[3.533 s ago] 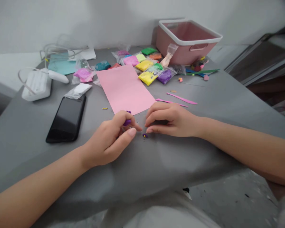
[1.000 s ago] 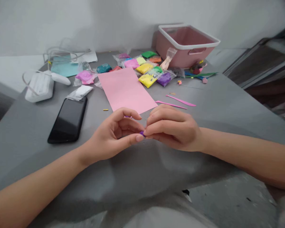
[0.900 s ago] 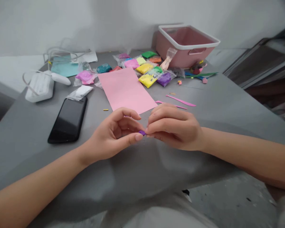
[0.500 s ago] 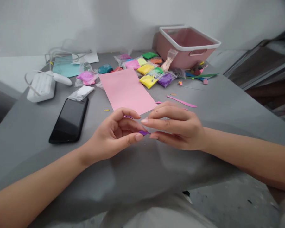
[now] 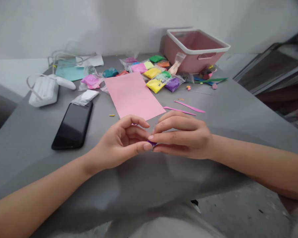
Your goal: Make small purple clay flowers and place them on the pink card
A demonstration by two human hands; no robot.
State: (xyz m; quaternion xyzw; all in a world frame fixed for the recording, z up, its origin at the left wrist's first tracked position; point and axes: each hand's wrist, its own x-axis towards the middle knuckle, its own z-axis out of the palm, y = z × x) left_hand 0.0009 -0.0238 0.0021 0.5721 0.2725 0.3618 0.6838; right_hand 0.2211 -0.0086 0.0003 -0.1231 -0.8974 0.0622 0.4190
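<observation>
Head camera view: my two bare hands meet low over a grey table, handling a tiny purple piece. It sits between the thumb and a fingertip of my left hand, which are closed on it. My right hand has its fingertips against the same piece; I cannot tell whether they pinch it too, as fingers cover most of it. I judge this to be close fingertip work, calling for a light, steady touch. Another purple bit shows behind my left index finger. Just beyond my hands lies pink paper, with slim pink tools near my right knuckles. Farther back are bright bagged packets and a pink basket. To the left, a black phone lies under one end of a white packet.
</observation>
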